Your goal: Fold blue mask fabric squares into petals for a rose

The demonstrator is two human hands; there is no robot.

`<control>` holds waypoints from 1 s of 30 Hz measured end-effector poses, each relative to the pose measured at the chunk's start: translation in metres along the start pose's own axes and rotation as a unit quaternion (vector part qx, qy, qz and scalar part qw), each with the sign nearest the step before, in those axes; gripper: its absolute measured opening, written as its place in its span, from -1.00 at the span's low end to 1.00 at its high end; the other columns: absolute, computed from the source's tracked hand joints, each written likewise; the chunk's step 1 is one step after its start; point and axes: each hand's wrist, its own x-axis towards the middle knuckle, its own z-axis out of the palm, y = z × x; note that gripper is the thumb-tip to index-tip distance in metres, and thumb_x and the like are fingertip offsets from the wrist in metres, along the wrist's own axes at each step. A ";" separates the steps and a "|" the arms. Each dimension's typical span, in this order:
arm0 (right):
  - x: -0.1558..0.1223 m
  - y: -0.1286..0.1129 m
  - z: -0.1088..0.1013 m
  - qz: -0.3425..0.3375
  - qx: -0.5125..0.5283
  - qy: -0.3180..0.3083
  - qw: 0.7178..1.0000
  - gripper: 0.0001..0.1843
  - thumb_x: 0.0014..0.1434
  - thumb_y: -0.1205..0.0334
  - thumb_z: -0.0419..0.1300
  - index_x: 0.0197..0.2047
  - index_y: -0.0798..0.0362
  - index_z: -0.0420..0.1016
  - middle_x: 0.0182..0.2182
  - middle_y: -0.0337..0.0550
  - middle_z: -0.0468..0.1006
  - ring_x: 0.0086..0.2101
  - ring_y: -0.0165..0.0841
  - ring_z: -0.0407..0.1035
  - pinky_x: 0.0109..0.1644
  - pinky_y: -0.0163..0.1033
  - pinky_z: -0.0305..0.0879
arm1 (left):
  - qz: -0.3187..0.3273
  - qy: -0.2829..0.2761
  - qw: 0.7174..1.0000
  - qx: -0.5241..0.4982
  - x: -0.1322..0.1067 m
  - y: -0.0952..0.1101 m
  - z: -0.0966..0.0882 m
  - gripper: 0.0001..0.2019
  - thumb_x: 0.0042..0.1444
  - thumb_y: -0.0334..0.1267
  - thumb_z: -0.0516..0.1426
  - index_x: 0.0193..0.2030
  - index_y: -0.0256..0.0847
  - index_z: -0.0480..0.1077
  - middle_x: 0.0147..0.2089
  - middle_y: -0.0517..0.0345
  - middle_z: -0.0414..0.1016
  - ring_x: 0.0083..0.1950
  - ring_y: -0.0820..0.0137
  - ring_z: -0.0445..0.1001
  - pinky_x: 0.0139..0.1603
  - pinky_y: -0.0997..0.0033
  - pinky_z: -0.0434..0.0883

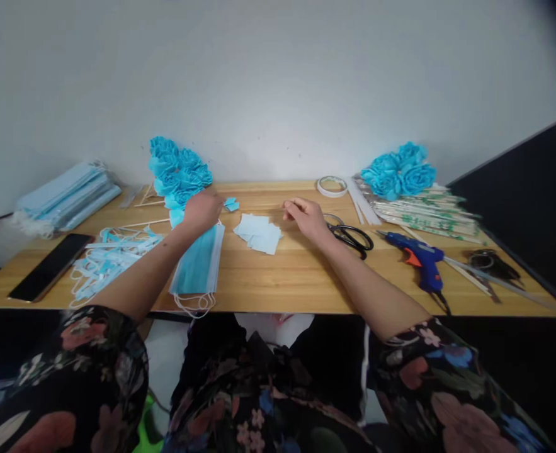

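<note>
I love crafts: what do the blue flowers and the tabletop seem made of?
Blue flowers: probably matte nonwoven mask fabric, matching the face mask beside them. Table: light wood or wood veneer, smooth, with visible grain.

No word, label or number can be read. The wrapped sticks [424,214] at the bench's [296,277] far right corner bear green print, too small to tell.

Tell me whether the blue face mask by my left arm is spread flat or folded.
Spread flat: the face mask lies unfolded on the table, its ear loops at the front edge.
</note>
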 end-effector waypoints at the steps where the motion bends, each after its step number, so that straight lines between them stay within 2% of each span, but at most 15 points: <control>1: 0.000 0.000 0.000 0.001 -0.007 0.001 1.000 -0.66 0.22 -0.02 0.14 -0.30 0.06 0.58 -0.50 -0.25 0.56 -0.42 -0.40 0.36 -0.22 -0.27 0.26 | 0.000 0.004 0.999 0.041 0.000 0.000 -0.001 -0.67 0.27 -0.30 -0.02 -0.13 -0.25 0.58 -0.06 -0.21 0.60 0.08 0.03 0.49 -0.01 0.18 0.34; 4: 0.000 0.001 0.000 -0.002 -0.031 0.000 1.000 -0.65 0.24 -0.01 0.12 -0.27 0.07 0.60 -0.49 -0.23 0.57 -0.43 -0.39 0.36 -0.24 -0.27 0.25 | 0.009 0.001 0.997 0.080 0.001 0.002 0.000 -0.60 0.28 -0.28 -0.02 0.07 -0.24 0.59 0.05 -0.15 0.63 0.11 0.07 0.52 0.05 0.18 0.39; 9: -0.004 -0.001 0.003 -0.043 -0.126 -0.018 0.991 -0.68 0.27 0.07 0.13 -0.30 0.08 0.61 -0.44 -0.21 0.62 -0.44 -0.39 0.35 -0.28 -0.28 0.18 | 0.032 -0.028 0.997 0.071 0.005 0.007 0.015 -0.62 0.26 -0.27 0.05 0.08 -0.21 0.61 0.10 -0.11 0.63 0.16 0.09 0.53 0.12 0.19 0.41; 12: -0.005 -0.002 0.003 -0.055 -0.188 -0.040 0.980 -0.70 0.30 0.12 0.13 -0.21 0.07 0.65 -0.34 -0.17 0.68 -0.34 -0.35 0.44 -0.23 -0.28 0.21 | 0.030 -0.014 0.999 0.024 0.008 0.011 0.021 -0.60 0.28 -0.29 0.03 0.15 -0.20 0.58 0.16 -0.07 0.62 0.20 0.13 0.53 0.18 0.23 0.40; 15: -0.004 -0.002 0.003 -0.057 -0.244 -0.060 0.966 -0.70 0.31 0.17 0.14 -0.07 0.05 0.67 -0.20 -0.11 0.72 -0.21 -0.28 0.51 -0.12 -0.24 0.29 | 0.024 0.016 0.998 -0.048 0.010 0.017 0.019 -0.58 0.31 -0.22 0.03 0.20 -0.19 0.54 0.20 -0.02 0.61 0.18 0.19 0.54 0.20 0.27 0.40; 19: -0.003 0.001 0.004 -0.052 -0.274 -0.084 0.957 -0.66 0.32 0.21 0.15 0.07 0.03 0.64 -0.03 -0.06 0.71 -0.08 -0.21 0.54 -0.02 -0.19 0.35 | 0.063 -0.019 0.994 -0.086 0.010 0.028 0.017 -0.62 0.25 -0.07 0.12 0.07 -0.18 0.61 0.08 -0.01 0.67 0.07 0.19 0.58 0.10 0.29 0.43; 22: -0.003 0.003 0.005 -0.049 -0.272 -0.091 0.957 -0.65 0.32 0.20 0.16 0.11 0.00 0.63 0.02 -0.07 0.70 -0.03 -0.20 0.55 0.03 -0.16 0.38 | 0.075 -0.029 0.994 -0.077 0.009 0.030 0.022 -0.70 0.15 -0.13 0.15 -0.11 -0.17 0.65 -0.07 0.00 0.69 -0.04 0.19 0.58 0.02 0.27 0.43; 25: -0.004 0.004 0.005 -0.040 -0.253 -0.087 0.963 -0.65 0.32 0.21 0.16 0.11 -0.01 0.63 0.03 -0.08 0.69 0.00 -0.20 0.55 0.10 -0.13 0.39 | 0.071 -0.009 0.988 -0.135 0.009 0.028 0.026 -0.77 0.07 -0.17 0.14 -0.31 -0.20 0.61 -0.23 0.03 0.65 -0.15 0.23 0.55 -0.07 0.29 0.42; 27: -0.004 0.003 0.005 -0.022 -0.218 -0.083 0.972 -0.63 0.31 0.21 0.16 0.12 0.00 0.62 0.03 -0.08 0.69 -0.02 -0.21 0.55 0.12 -0.11 0.40 | 0.044 -0.008 0.971 -0.233 0.008 0.028 0.024 -0.78 0.03 -0.12 0.17 -0.37 -0.21 0.55 -0.32 0.08 0.60 -0.24 0.28 0.51 -0.16 0.32 0.41; 30: -0.004 0.001 0.004 -0.005 -0.105 -0.086 0.991 -0.60 0.33 0.11 0.15 0.15 0.01 0.60 0.07 -0.09 0.67 0.00 -0.23 0.54 0.16 -0.11 0.39 | -0.014 -0.011 0.909 -0.417 0.005 0.032 0.014 -0.74 -0.04 -0.05 0.24 -0.38 -0.22 0.46 -0.39 0.16 0.52 -0.32 0.36 0.47 -0.22 0.37 0.41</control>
